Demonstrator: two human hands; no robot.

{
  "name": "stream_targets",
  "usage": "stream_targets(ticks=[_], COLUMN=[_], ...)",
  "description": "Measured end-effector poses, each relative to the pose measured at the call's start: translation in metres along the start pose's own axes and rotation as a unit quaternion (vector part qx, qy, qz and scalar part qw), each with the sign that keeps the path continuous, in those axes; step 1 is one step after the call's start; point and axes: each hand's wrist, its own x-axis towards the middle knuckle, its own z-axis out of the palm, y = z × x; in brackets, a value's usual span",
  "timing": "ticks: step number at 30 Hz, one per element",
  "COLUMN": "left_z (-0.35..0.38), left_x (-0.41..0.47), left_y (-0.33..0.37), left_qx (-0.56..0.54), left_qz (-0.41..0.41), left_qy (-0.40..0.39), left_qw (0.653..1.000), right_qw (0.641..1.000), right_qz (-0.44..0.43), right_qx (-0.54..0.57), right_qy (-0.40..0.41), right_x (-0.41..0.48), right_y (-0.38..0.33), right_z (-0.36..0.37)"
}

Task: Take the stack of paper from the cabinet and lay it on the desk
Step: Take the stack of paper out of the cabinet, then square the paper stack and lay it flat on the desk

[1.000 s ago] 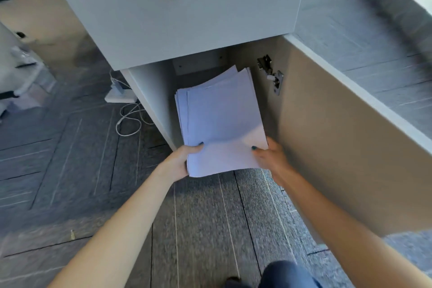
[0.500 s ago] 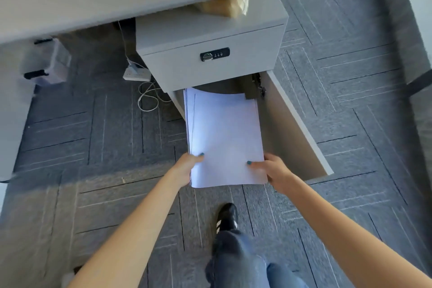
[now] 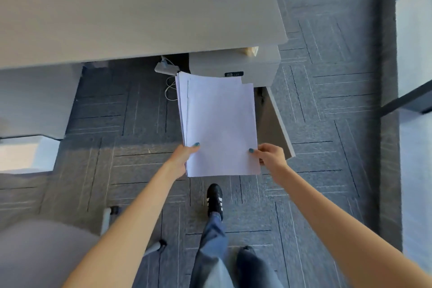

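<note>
- Stack of paper (image 3: pixel 221 124): plain white sheets, slightly fanned along the left and far edges. It is in my grip, in the air above the carpet, clear of the cabinet and not yet on the desk.
- Long axis: runs from 6 o'clock to 12 o'clock, near short edge toward me, far short edge pointing at the cabinet front.
- Left hand (image 3: pixel 181 159): closed on the near left corner, thumb on top of the sheets, fingers hidden beneath.
- Right hand (image 3: pixel 271 158): closed on the near right corner, thumb on top, fingers hidden beneath. The hands hold about level; neither is clearly nearer the desk.
- Governing relation: the stack extends away from both hands toward 12 o'clock. The desk (image 3: pixel 128 14) lies beyond it from 10 to 12 o'clock, at a higher level. In my judgement the move needs a lift and forward carry, far edge leading.
- Risk, as judgement: held only at the near corners, the fanned sheets may slide or droop.
- Cabinet (image 3: pixel 233 63): under the desk's right end at 12 o'clock, its lower door (image 3: pixel 278 124) hanging open toward 1 o'clock.
- Writing: the cabinet's combination lock (image 3: pixel 233 74) shows marks too small to read. No legible print on the paper.
- Shoe (image 3: pixel 214 201): black with white stripes, at 6 o'clock; no brand name legible.
</note>
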Motion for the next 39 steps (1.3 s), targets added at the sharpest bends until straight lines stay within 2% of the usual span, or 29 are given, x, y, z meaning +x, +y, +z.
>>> stream_targets(ticks=[8, 13, 20, 27, 30, 36, 39], left_z=[-0.02, -0.042, -0.086, -0.097, -0.095, -0.086, -0.083], left_x=[-0.055, -0.044, -0.004, 0.039, 0.059, 0.107, 0.132], left_y=[0.084, 0.158, 0.251, 0.329, 0.365, 0.444, 0.48], left_qx=[-0.028, -0.019, -0.017, 0.003, -0.033, -0.078, -0.066], left_qz=[0.083, 0.103, 0.121, 0.164, 0.185, 0.228, 0.249], left_qy=[-0.013, -0.036, -0.081, -0.088, -0.081, -0.066, -0.073], left_qw=[0.996, 0.994, 0.989, 0.982, 0.979, 0.968, 0.964], right_qw=[0.992, 0.985, 0.963, 0.977, 0.978, 0.976, 0.973], right_qz=[-0.019, -0.014, -0.01, -0.055, -0.085, -0.117, -0.137], right_qx=[0.059, 0.112, 0.139, 0.113, 0.118, 0.117, 0.098], right_qy=[-0.108, -0.132, -0.231, -0.174, -0.146, -0.142, -0.159], right_x=[-0.03, -0.007, 0.043, 0.098, 0.122, 0.179, 0.209], right_y=[-0.1, -0.183, -0.287, -0.351, -0.374, -0.424, -0.447], right_z=[0.008, 0.031, 0.064, 0.092, 0.095, 0.092, 0.089])
